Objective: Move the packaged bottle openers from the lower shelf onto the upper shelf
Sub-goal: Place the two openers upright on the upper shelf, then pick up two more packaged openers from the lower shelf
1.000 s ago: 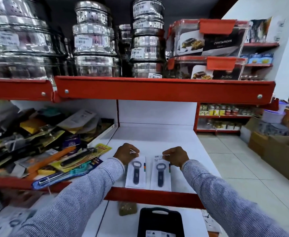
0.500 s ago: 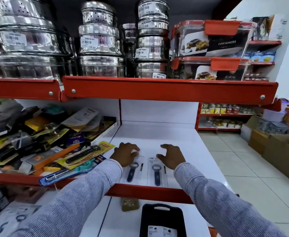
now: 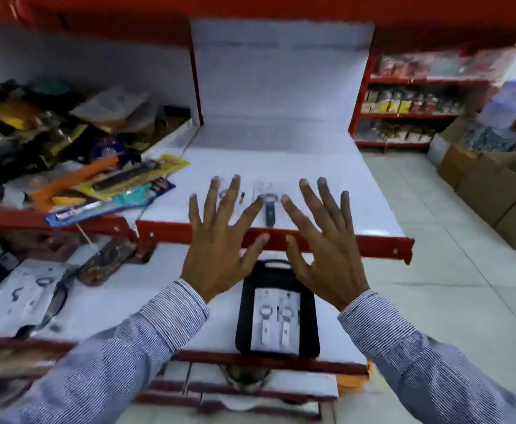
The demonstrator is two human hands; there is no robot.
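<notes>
Both hands, left and right, spread wide, each grip empty; beneath them, two white-carded bottle openers on a black board risked sliding off if snatched.

Cardboard boxes on the floor – jumbled packaged utensils far left.

Matt white shelf; striped cloth sleeve; cardboard boxes
</notes>
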